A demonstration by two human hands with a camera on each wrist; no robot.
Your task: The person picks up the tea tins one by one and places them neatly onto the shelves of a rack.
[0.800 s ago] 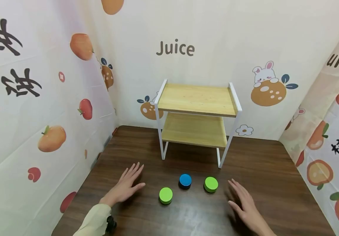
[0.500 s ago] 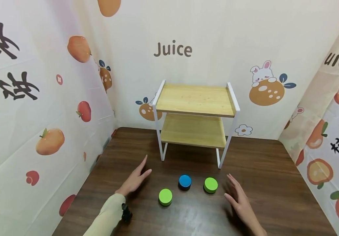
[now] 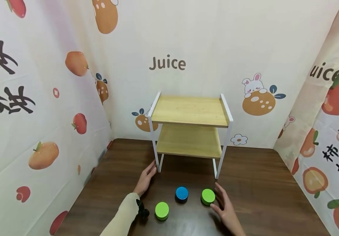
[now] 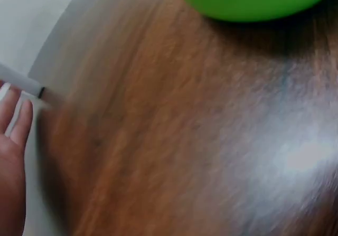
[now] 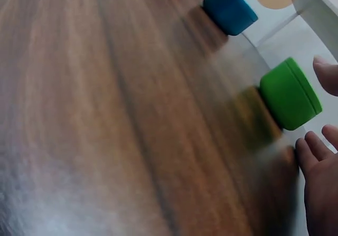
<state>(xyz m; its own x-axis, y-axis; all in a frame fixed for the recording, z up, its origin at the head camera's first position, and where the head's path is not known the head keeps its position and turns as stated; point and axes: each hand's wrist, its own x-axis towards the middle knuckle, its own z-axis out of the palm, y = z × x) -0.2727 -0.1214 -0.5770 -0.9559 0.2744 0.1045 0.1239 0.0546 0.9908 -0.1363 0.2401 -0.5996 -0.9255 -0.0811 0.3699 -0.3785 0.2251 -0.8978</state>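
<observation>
While both hands (image 3: 145,181) (image 3: 227,210) are uncurled and empty, the shelf (image 3: 190,110) partly hides printed cloth (image 3: 204,42).

L green container (image 3: 161,210) & R green container (image 3: 208,197): plain, bright lime. Blue container (image 3: 181,193): mid-blue top, dkr side. Desk (image 3: 261,183): dk brown w/ streaky wood grain. Shelf unit (image 3: 190,109): pale yellow boards, white frame (image 3: 223,152). Back cloth (image 3: 204,39): cream w/ orange fruit, white-&-pink bunny, dk grey lettering. Left cloth (image 3: 48,114): white w/ red/orange fruit, blk characters. Sleeve (image 3: 122,214): pale cream; wrist cam (image 3: 143,211) blk.
</observation>
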